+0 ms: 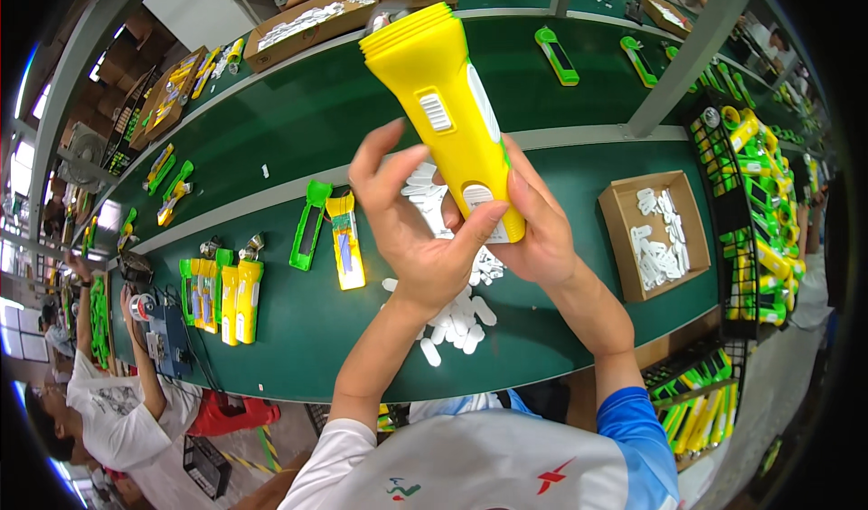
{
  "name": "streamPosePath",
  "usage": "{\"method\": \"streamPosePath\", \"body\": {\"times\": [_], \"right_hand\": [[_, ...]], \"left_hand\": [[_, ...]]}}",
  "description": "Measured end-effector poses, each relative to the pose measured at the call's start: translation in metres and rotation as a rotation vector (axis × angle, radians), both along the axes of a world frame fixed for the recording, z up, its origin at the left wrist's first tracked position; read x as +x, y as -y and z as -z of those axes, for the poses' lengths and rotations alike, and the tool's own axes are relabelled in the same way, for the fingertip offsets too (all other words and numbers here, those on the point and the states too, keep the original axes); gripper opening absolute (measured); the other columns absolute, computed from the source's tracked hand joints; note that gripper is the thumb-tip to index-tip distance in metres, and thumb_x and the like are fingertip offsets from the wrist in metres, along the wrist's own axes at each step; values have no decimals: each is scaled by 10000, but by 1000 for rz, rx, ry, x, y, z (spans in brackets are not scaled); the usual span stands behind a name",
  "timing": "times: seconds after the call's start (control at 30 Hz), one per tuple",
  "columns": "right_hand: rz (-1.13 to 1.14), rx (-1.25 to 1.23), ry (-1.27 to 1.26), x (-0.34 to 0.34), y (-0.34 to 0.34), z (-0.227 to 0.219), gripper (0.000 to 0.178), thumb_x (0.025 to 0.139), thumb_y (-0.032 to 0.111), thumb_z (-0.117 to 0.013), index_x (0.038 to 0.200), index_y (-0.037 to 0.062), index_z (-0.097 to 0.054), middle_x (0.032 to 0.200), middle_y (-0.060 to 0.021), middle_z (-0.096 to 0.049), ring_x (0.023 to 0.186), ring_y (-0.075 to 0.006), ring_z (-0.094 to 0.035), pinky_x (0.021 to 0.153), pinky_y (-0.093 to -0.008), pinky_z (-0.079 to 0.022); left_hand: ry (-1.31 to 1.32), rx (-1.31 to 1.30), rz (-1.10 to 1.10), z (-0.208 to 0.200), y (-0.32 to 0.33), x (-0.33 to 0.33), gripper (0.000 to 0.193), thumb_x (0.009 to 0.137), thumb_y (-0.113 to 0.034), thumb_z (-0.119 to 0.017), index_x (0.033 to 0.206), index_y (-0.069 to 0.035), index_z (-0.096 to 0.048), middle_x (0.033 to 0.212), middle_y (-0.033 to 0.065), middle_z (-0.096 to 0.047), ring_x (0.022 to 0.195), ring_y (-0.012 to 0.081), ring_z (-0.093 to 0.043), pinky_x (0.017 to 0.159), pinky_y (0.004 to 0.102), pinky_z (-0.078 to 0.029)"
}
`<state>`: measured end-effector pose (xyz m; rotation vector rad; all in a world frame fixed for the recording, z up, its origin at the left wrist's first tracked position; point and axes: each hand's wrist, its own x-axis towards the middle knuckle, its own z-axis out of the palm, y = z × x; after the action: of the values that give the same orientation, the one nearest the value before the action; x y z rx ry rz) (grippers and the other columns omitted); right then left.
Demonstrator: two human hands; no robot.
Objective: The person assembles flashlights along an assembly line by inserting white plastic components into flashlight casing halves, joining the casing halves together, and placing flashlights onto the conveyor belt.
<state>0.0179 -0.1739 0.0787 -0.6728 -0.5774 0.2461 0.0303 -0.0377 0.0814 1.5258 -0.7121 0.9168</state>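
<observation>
A yellow flashlight housing (443,117) with a threaded wide end is held up before me, tilted with that end toward the upper left. Its front carries a white ribbed slide switch (436,111) and a white oval piece (476,195) near the narrow end. My right hand (541,230) grips the narrow end from the right, thumb along its side. My left hand (407,230) presses its thumb near the oval piece; its index and middle fingers stand away from the housing, while another finger reaches partly behind it. Below the hands lies a pile of white oval pieces (457,325).
A cardboard box (613,204) of small white parts stands right, beside a black wire rack (750,329) full of yellow-green flashlights. An opened flashlight (345,243), a green frame (310,225) and several housings (240,302) lie left. A metal post (674,80) rises behind. A co-worker (127,410) sits left.
</observation>
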Motion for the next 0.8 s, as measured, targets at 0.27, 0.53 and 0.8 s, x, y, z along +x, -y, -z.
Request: {"method": "streamPosePath", "body": {"times": [0.27,0.53,0.8], "right_hand": [[67,-239,38,-13,-1,-7,567,1045,273,-472,1510,6,-290,1352,-125,-525,1143,-181,-575,958,-328,-472],[469,-593,83,-1,0,-13,569,1015,254,-550,1480,-24,-375,1110,-98,-631,969,-125,-590,839,-276,-477],[1126,-1417,190,193,27,71,587,949,328,-607,1457,70,-463,1063,-276,-683,1014,-459,-643,865,-489,-513]], "left_hand": [[-535,-452,649,-4,8,-18,593,998,-319,-573,1403,52,-347,1327,256,-561,1104,235,-629,972,350,-492],[-593,-282,483,-1,0,11,433,955,-143,-663,1300,63,-502,1119,135,-651,952,138,-652,782,268,-538],[-816,164,265,13,-44,45,475,933,-194,-683,1338,-18,-508,1129,114,-649,929,119,-621,787,279,-524]]}}
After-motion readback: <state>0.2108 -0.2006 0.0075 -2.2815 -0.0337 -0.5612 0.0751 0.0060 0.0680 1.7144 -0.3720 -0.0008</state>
